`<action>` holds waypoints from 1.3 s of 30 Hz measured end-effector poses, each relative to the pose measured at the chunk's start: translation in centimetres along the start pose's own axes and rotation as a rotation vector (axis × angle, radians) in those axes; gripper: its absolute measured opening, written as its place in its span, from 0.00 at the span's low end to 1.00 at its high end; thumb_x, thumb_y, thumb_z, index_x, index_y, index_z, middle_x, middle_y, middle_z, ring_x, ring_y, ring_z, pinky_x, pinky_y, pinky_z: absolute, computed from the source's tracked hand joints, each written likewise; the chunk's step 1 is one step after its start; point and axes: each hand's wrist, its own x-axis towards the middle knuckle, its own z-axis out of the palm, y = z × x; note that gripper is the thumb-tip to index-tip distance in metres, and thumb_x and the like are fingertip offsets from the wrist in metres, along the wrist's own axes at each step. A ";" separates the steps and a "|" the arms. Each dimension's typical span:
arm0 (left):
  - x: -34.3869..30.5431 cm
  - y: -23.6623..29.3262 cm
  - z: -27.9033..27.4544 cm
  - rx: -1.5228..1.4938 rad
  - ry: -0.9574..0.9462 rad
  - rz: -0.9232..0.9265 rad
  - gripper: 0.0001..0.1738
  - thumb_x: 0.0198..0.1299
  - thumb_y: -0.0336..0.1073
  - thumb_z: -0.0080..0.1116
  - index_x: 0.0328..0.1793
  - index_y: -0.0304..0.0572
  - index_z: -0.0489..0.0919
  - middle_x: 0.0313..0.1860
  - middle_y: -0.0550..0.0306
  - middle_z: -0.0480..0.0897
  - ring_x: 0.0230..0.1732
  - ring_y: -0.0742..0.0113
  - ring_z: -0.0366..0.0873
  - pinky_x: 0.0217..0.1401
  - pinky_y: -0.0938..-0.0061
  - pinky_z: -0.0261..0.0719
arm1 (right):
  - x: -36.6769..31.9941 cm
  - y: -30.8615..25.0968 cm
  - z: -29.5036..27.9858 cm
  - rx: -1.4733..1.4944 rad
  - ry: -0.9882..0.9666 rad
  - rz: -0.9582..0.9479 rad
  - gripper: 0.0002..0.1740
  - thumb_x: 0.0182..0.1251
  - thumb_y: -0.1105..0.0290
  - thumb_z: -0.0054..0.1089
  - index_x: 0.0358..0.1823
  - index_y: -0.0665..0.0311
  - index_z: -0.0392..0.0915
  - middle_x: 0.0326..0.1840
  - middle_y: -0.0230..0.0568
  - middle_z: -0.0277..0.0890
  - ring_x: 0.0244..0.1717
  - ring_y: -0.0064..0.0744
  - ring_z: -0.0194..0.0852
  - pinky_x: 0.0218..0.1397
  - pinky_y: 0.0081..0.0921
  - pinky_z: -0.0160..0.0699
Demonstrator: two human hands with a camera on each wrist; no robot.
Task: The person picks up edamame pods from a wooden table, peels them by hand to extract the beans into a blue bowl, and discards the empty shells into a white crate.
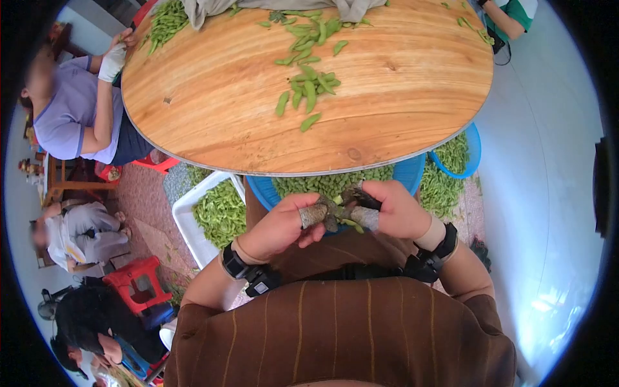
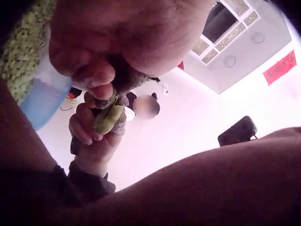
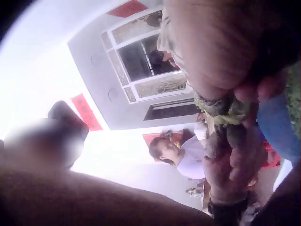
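In front of the brown-striped apron point(image 1: 335, 322), my left hand point(image 1: 274, 226) and right hand point(image 1: 403, 209) meet fingertip to fingertip. Between them they pinch a green soybean pod point(image 2: 109, 120), which looks split along its side in the left wrist view. The right wrist view shows the pod point(image 3: 225, 118) partly covered by darkened fingertips. Grey wrapping covers a thumb on each hand. Just beyond the hands is a blue basin point(image 1: 261, 190) holding shelled green beans point(image 1: 335, 184), partly under the table edge.
Loose pods point(image 1: 309, 90) lie on the round wooden table point(image 1: 400, 116). A white tray point(image 1: 187, 216) of pods stands left; a blue basket point(image 1: 476, 151) spills pods at right. Another person point(image 1: 84, 116) sits at the table's left, near a red stool point(image 1: 138, 284).
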 end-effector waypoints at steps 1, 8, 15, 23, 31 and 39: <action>0.0 0.1 0.1 -0.002 0.002 0.002 0.11 0.69 0.37 0.45 0.43 0.41 0.77 0.21 0.63 0.75 0.16 0.81 0.64 0.17 0.87 0.59 | -0.1 -0.6 -0.2 0.169 -0.091 0.231 0.10 0.62 0.65 0.61 0.37 0.66 0.76 0.22 0.39 0.73 0.24 0.26 0.72 0.28 0.25 0.70; 0.5 0.0 0.5 0.733 0.049 0.417 0.06 0.60 0.31 0.52 0.31 0.36 0.74 0.22 0.53 0.74 0.22 0.65 0.71 0.26 0.72 0.68 | 0.0 1.0 0.7 -0.273 0.186 -0.102 0.10 0.55 0.68 0.62 0.37 0.64 0.76 0.26 0.51 0.73 0.28 0.52 0.73 0.30 0.33 0.71; 0.6 0.2 1.0 0.781 0.030 0.493 0.05 0.57 0.30 0.56 0.33 0.35 0.74 0.24 0.47 0.73 0.26 0.57 0.71 0.31 0.70 0.69 | -0.3 -0.2 -0.2 -0.322 0.043 -0.252 0.10 0.54 0.70 0.61 0.37 0.64 0.76 0.26 0.48 0.72 0.30 0.51 0.72 0.31 0.38 0.69; 0.6 0.7 0.4 0.793 -0.133 0.508 0.06 0.57 0.31 0.56 0.33 0.35 0.73 0.24 0.47 0.72 0.27 0.53 0.71 0.31 0.68 0.69 | 0.1 0.8 0.2 -0.007 -0.045 -0.075 0.12 0.56 0.65 0.64 0.38 0.63 0.76 0.27 0.46 0.74 0.27 0.40 0.74 0.31 0.27 0.70; 1.7 -0.7 0.3 1.049 -0.144 0.595 0.07 0.51 0.31 0.56 0.30 0.35 0.72 0.26 0.42 0.73 0.30 0.41 0.71 0.31 0.61 0.69 | 0.5 0.7 0.6 -0.454 0.010 -0.282 0.10 0.46 0.71 0.59 0.28 0.66 0.69 0.24 0.51 0.69 0.29 0.58 0.70 0.30 0.41 0.69; -2.2 -0.7 -2.2 0.890 0.170 0.407 0.07 0.55 0.31 0.56 0.30 0.34 0.73 0.23 0.46 0.73 0.24 0.50 0.70 0.29 0.67 0.70 | 0.9 2.0 0.4 -0.465 0.088 -0.141 0.08 0.47 0.73 0.56 0.30 0.67 0.71 0.26 0.53 0.71 0.31 0.58 0.71 0.34 0.45 0.71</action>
